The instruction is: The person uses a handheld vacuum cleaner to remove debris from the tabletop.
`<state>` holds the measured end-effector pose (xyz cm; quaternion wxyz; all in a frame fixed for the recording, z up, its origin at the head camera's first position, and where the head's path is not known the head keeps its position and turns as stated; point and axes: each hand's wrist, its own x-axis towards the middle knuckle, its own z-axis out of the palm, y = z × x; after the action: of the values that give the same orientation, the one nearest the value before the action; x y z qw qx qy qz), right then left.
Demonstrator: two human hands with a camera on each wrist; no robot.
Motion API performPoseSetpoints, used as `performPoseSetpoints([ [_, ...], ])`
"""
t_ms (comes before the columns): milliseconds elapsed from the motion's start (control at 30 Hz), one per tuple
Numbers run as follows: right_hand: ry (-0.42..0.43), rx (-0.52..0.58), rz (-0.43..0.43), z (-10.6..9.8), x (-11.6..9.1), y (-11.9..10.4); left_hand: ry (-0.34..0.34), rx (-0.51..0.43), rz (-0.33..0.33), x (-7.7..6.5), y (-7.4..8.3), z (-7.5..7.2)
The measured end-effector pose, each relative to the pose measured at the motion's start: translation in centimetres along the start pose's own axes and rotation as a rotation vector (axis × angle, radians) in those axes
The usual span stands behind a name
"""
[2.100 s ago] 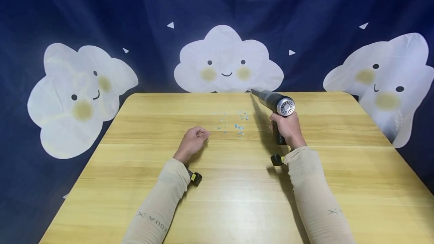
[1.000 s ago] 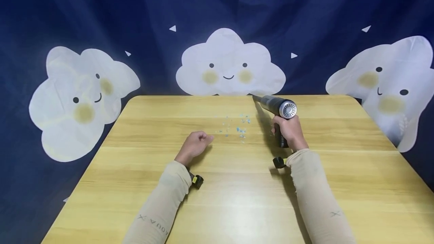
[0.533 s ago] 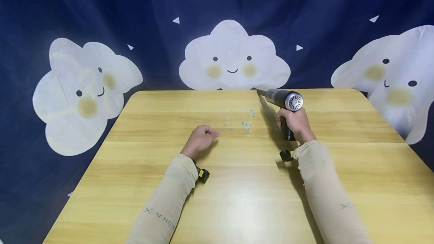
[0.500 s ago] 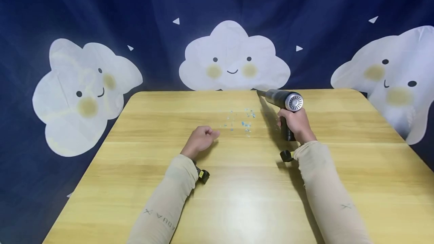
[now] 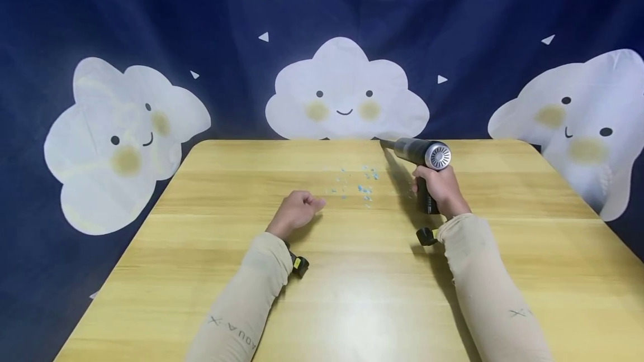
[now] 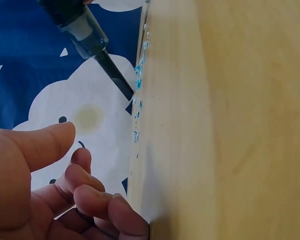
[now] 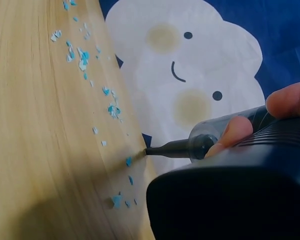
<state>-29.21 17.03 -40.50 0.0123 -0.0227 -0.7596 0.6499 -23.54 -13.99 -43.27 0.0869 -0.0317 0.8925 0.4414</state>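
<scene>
My right hand [image 5: 441, 187] grips a handheld vacuum cleaner [image 5: 415, 151] by its black handle, the round silver vent facing back toward me. Its narrow black nozzle [image 7: 172, 149] points away and down, toward the far part of the wooden table [image 5: 382, 272]. Several small blue and white paper-like scraps [image 5: 363, 189] lie scattered on the wood, left of the vacuum. In the right wrist view the vacuum's dark body hides much of the lower right. My left hand [image 5: 297, 208], fingers loosely curled and holding nothing, hovers low over the table to the left of the scraps.
Behind the table's far edge hangs a dark blue curtain [image 5: 231, 4] printed with white smiling clouds [image 5: 347, 80] and small triangles. Each wrist carries a small black camera, the left one [image 5: 300, 266] and the right one [image 5: 426, 236].
The head view has shifted slightly. My left hand has turned a little, its thumb side now reaching nearer the scraps. The right hand keeps its grip on the vacuum in about the same place.
</scene>
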Motion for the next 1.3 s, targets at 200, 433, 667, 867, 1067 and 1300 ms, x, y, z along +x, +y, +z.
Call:
performPoseSetpoints([
  [200,-0.03,0.004,-0.034,-0.2,0.0,0.4,0.011,-0.003,-0.003,-0.1,-0.2,0.5],
  [433,-0.052,-0.005,0.017,0.1,-0.4,1.0,-0.003,0.003,-0.003,-0.8,-1.3,1.1],
  [667,-0.082,-0.027,0.005,1.0,-0.3,0.7,0.034,0.002,-0.007,-1.5,-2.0,0.8],
  [867,-0.066,-0.011,-0.001,0.6,-0.1,0.5,0.017,0.023,0.019,-0.9,-1.4,0.3],
  [1067,-0.042,-0.031,-0.02,-0.2,-0.5,0.4,0.004,0.032,0.051,0.0,-0.5,0.2],
  [1300,-0.061,-0.001,-0.026,-1.1,-0.4,0.4,-0.023,0.05,0.113,0.2,-0.1,0.3],
])
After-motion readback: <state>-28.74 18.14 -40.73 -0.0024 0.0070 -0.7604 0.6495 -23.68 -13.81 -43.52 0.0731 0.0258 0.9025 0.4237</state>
